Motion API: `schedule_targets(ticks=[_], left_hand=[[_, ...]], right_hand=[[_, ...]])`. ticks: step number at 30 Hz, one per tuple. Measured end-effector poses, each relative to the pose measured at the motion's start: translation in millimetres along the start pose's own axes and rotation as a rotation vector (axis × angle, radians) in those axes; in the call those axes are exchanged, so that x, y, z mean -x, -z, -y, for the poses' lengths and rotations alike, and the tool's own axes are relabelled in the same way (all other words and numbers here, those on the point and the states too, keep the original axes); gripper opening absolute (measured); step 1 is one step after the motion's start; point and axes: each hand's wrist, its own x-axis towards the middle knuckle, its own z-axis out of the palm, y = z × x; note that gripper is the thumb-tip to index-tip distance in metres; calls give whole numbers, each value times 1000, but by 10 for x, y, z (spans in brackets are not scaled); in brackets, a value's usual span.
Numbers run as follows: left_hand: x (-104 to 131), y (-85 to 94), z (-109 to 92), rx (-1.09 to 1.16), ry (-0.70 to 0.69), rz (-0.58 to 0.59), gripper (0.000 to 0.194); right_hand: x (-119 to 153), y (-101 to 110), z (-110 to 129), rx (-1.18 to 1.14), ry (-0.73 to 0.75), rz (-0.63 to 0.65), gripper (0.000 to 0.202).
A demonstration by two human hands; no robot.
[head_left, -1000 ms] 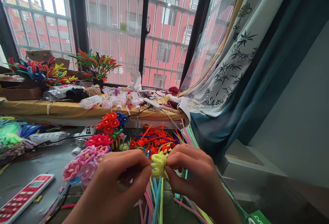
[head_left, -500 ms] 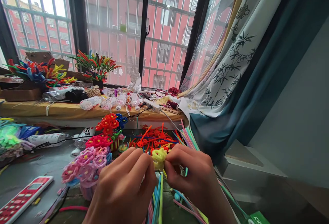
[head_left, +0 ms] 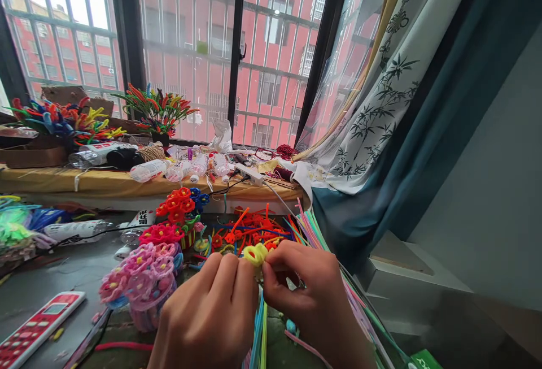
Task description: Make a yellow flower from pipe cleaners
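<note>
Between my two hands is a small looped piece of yellow pipe cleaner point(head_left: 255, 254), shaped like a flower with rounded loops. My left hand point(head_left: 212, 307) is closed on its left side, the fingertips hidden behind the knuckles. My right hand point(head_left: 302, 281) pinches it from the right with thumb and forefinger. Just left of my hands stands a bunch of pink pipe-cleaner flowers point(head_left: 141, 270) in a clear cup. Red pipe-cleaner flowers point(head_left: 174, 205) rise behind it. Beyond my hands lies a heap of orange-red pipe cleaners point(head_left: 258, 226).
Pastel pipe cleaners point(head_left: 315, 228) lie in a bundle at the right and run under my hands. A red and white remote-like device point(head_left: 40, 324) lies at lower left. Plastic bottles point(head_left: 80, 229) lie behind it. The cluttered sill point(head_left: 105, 182) holds more bottles and a power strip point(head_left: 250, 173).
The yellow piece has shifted slightly left and up, and its loops face differently. My left hand has turned, with the knuckles closer together; my right hand has moved slightly left.
</note>
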Motion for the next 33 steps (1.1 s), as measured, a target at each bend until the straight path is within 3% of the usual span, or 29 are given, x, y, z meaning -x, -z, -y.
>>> schedule_targets(ticks=[10, 20, 23, 26, 28, 33], left_hand=[[24, -4, 28, 60, -23, 22, 31], [-5, 33, 58, 223, 48, -14, 28], [-10, 83, 121, 405, 162, -9, 20], [3, 100, 181, 449, 324, -102, 14], [0, 93, 201, 483, 432, -113, 12], [-98, 137, 131, 776, 757, 8, 21]], right_hand=[[28, -34, -29, -81, -20, -12, 20], [0, 27, -63, -170, -85, -4, 17], [5, 46, -133, -374, -198, 2, 12], [3, 27, -180, -547, -297, -3, 11], [-4, -6, -192, -580, -272, -22, 11], [-13, -107, -218, -589, -122, -138, 9]])
